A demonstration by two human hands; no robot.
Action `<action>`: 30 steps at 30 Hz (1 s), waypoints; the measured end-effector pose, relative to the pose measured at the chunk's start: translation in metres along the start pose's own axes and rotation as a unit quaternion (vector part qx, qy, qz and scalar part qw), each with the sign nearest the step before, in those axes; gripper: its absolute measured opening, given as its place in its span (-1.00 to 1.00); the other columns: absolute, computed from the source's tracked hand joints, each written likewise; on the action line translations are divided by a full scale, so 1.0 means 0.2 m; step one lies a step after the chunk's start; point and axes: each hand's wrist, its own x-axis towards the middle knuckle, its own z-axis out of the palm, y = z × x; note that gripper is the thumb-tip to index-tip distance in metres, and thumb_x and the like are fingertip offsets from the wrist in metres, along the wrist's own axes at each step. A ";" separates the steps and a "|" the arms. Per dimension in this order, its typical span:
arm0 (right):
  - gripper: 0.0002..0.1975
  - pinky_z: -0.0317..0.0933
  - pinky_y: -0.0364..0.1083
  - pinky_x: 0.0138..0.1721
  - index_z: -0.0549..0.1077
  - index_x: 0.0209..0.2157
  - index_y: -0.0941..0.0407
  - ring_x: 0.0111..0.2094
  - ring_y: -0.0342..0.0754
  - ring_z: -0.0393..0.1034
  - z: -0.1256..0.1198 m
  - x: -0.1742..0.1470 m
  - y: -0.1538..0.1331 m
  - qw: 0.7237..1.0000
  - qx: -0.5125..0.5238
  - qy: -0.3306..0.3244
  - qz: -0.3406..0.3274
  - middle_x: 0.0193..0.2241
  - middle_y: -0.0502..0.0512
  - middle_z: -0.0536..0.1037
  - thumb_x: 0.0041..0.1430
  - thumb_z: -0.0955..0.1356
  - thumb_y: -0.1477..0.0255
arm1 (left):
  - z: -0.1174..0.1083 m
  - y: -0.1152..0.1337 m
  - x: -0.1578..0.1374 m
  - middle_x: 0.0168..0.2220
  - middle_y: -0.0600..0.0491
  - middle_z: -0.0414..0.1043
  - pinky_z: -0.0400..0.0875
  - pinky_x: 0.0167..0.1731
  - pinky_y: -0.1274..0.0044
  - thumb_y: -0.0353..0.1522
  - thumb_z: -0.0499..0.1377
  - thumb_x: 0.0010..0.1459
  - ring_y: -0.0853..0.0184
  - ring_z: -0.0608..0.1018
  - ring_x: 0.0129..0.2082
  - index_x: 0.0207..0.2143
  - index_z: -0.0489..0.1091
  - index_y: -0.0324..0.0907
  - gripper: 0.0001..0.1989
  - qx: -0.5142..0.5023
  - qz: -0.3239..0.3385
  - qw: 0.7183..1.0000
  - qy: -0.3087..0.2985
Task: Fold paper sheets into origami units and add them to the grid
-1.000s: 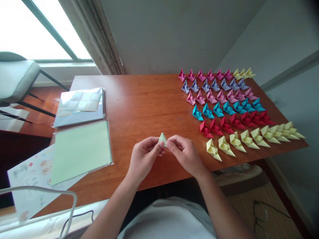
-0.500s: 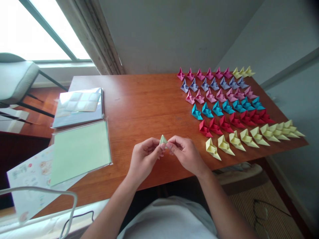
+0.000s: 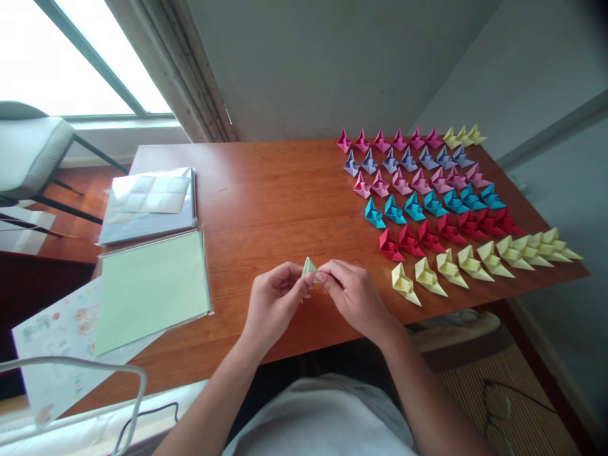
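Over the near part of the desk (image 3: 270, 183), to the left of the front row of folded boats, both hands met around one small folded piece of pale green paper (image 3: 308, 264). The left hand (image 3: 273, 304) pinched its left side and lower part between thumb and fingers, and the right hand (image 3: 354, 297) gripped its lower right corner the same way. The paper's peak pointed up and away from the person, clear above the fingertips; its lower part was hidden by the thumbs.

To the right stood rows of folded paper boats, sorted by colour. Nearest were the pale yellow boats (image 3: 451, 269), crowded closer together toward the right end. Behind them came the red boats (image 3: 451, 230), the turquoise boats (image 3: 434, 204), the pink boats (image 3: 421, 182) and the lilac boats (image 3: 409, 159). The back row held magenta boats (image 3: 399, 140), with a few yellow ones at its right end.

On the left lay a wrapped stack of pale green sheets (image 3: 152, 288), partly covering a printed white sheet (image 3: 52, 335). Just behind the stack lay a bluish wrapped pack (image 3: 175, 227) with a checked card (image 3: 156, 193) on top. A chair (image 3: 33, 152) stood beyond, near the window.
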 end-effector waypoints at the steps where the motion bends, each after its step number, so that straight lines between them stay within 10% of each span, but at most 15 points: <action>1: -0.78 0.13 -0.13 -0.32 0.45 -0.35 0.11 -0.39 -0.12 0.34 0.00 0.00 0.00 1.000 -0.004 -0.001 -0.002 -0.44 0.01 0.46 0.40 0.27 0.42 | 0.00 0.00 0.00 -0.52 0.10 0.48 0.37 -0.52 0.65 -0.18 0.34 0.13 0.44 0.49 -0.53 -0.40 0.50 -0.24 -0.72 0.003 0.001 1.000 0.001; 30: -0.82 0.31 -0.15 -0.31 0.46 -0.33 0.12 -0.37 -0.10 0.42 0.04 0.06 0.00 0.976 0.193 0.025 0.101 -0.40 0.03 0.54 0.28 0.36 0.30 | -0.01 0.01 0.00 -0.55 0.08 0.46 0.36 -0.50 0.62 -0.16 0.34 0.11 0.40 0.48 -0.53 -0.47 0.48 -0.23 -0.69 0.007 -0.019 0.999 -0.029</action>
